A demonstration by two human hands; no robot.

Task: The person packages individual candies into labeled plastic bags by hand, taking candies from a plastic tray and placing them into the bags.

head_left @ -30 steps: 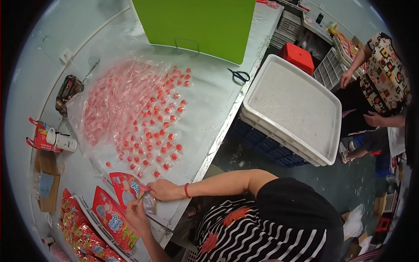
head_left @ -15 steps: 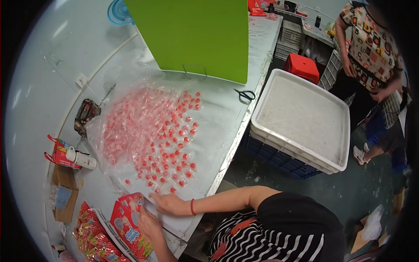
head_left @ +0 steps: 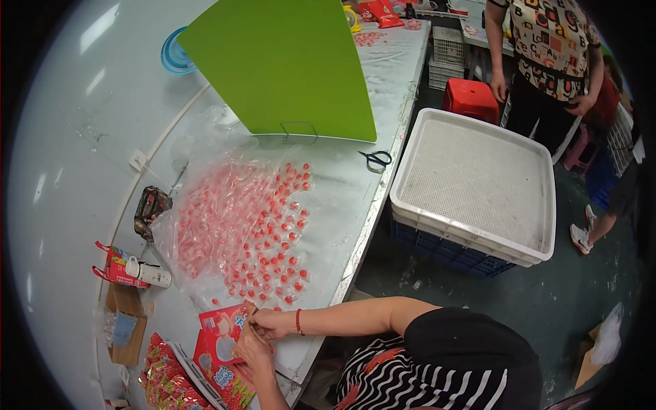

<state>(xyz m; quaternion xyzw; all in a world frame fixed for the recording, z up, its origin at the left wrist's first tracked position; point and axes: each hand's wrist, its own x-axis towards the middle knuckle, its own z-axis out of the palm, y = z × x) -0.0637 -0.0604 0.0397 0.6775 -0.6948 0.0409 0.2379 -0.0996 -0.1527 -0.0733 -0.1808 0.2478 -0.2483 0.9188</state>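
A red printed pouch (head_left: 224,324) is raised at its right edge, near the front of the table. My right hand (head_left: 275,322), with a red bracelet at the wrist, pinches the pouch's upper right edge. Below it my left hand (head_left: 256,352) closes on the same edge. Another red pouch (head_left: 234,384) lies under the raised one, partly covered by my left arm. Just beyond my hands spreads a heap of small clear packets (head_left: 277,260) with red round pieces inside. Clear plastic sheeting (head_left: 205,205) covers the heap's left part.
Filled red packs (head_left: 167,383) lie at the lower left beside a white bottle (head_left: 156,275). A green board (head_left: 280,68) stands beyond the heap, with scissors (head_left: 376,161) near it. Right of the table are stacked white trays (head_left: 471,184), a red stool (head_left: 470,99) and a standing person (head_left: 547,61).
The right hand has gone from open fingers beside the pouches to pinching an edge. One pouch has come up off the one beneath. The whole view has shifted slightly.
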